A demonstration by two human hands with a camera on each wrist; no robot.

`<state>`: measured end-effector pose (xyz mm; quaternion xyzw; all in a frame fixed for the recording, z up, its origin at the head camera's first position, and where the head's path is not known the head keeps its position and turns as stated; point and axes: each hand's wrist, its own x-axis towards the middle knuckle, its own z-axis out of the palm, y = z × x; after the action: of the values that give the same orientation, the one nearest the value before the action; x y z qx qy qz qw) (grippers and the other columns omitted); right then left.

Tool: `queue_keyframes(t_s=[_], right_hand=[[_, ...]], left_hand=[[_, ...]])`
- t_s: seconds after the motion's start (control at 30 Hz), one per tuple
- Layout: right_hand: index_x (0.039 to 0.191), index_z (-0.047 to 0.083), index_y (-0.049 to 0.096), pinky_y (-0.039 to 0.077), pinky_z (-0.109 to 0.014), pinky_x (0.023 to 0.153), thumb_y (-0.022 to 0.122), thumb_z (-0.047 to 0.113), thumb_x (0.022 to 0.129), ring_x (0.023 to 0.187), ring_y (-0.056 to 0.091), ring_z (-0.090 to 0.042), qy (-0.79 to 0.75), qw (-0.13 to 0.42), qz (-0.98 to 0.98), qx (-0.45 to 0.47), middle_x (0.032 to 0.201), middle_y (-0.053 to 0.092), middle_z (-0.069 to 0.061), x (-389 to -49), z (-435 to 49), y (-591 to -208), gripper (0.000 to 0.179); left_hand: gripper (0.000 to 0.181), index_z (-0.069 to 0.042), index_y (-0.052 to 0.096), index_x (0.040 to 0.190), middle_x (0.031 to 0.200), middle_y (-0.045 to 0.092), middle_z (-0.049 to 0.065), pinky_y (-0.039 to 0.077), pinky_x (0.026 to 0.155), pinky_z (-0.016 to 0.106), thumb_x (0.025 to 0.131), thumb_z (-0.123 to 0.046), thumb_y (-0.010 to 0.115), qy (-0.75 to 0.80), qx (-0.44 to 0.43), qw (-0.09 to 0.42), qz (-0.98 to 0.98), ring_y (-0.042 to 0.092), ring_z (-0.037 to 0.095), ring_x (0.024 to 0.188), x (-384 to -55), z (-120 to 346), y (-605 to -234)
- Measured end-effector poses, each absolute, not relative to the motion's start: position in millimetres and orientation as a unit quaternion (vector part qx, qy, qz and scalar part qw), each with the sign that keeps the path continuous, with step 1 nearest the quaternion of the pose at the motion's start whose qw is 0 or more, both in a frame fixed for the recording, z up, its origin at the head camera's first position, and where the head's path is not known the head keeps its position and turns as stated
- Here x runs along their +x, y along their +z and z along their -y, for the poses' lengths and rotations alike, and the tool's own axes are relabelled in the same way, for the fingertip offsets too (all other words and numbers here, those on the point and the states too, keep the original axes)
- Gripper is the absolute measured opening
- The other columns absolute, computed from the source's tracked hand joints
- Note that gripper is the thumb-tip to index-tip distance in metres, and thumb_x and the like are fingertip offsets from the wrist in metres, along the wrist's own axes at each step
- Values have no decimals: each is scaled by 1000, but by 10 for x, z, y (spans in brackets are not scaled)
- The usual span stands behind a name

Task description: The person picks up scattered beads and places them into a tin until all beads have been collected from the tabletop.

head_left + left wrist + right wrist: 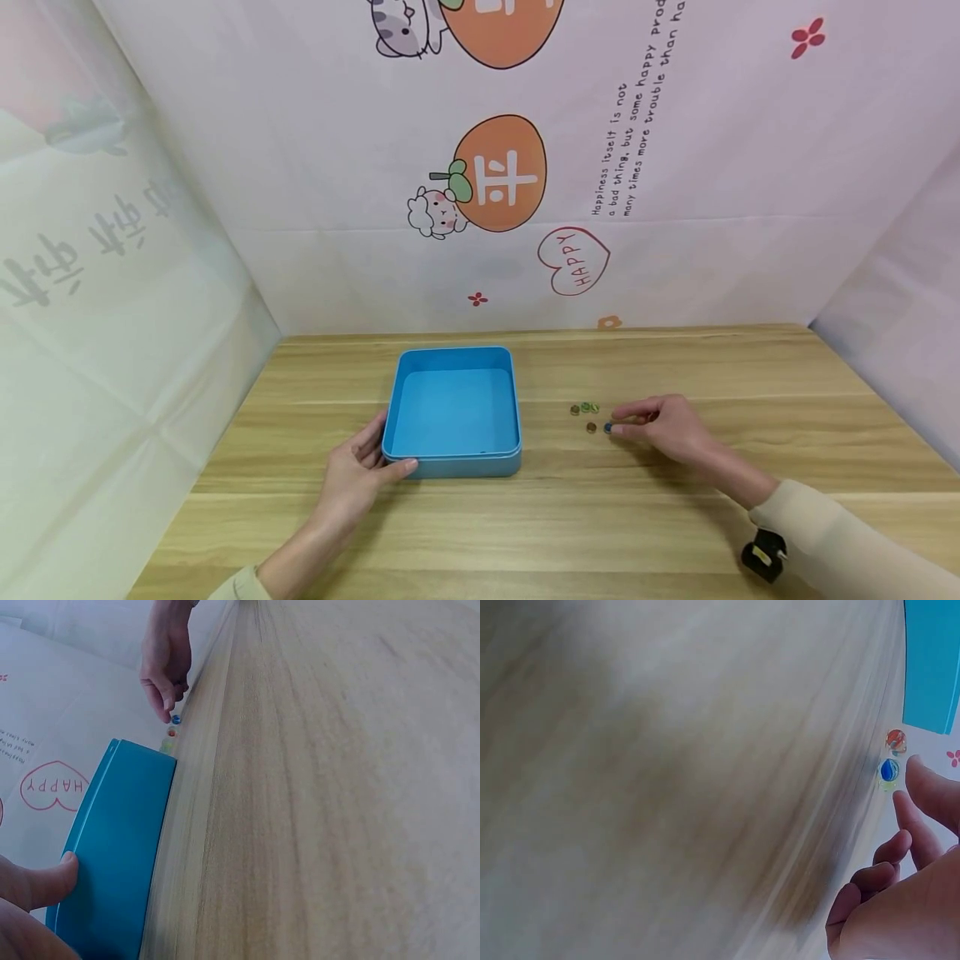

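Observation:
My left hand (352, 479) grips the near left corner of a square blue box (465, 467), thumb on its front wall and fingers along its left side. The box lies open at the top, with its bare blue floor showing. To its right, several small glass marbles rest on the wooden table. Nearest my right hand (667, 427) is a blue marble (607, 428), right at the thumb tip. That hand's thumb and index finger stand apart, with the other fingers bent. Beside the blue one lies a reddish marble (895, 739); behind are two green marbles (590, 407) and a brownish marble (575, 410).
The wooden table (600, 533) meets a white printed cloth (337, 250) at the back. More white cloth (135, 350) hangs along the left side. A small black device (763, 554) sits at the right sleeve.

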<state>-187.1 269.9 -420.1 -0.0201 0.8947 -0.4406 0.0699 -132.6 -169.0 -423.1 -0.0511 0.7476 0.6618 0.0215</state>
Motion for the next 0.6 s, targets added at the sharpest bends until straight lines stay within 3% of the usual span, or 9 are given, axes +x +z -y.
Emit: queue_keyframes(t_s=[0.4, 0.6], right_hand=[[112, 4, 82, 45, -31, 70, 85, 23, 92, 92, 53, -23, -428, 83, -900, -20, 117, 73, -12, -1887, -2670, -4197, 27], [109, 5, 82, 44, -32, 71, 85, 21, 92, 93, 53, -23, -421, 78, -903, -27, 119, 73, -14, -1907, -2653, -4233, 24]], left_hand=[[89, 0, 36, 162, 165, 34, 23, 43, 111, 38, 87, 3, 85, 662, -49, 21, -747, 36, 37, 150, -1326, 1687, -4230], [89, 0, 36, 162, 165, 34, 23, 43, 111, 38, 87, 3, 85, 661, -47, 21, -748, 36, 37, 150, -1329, 1692, -4238]])
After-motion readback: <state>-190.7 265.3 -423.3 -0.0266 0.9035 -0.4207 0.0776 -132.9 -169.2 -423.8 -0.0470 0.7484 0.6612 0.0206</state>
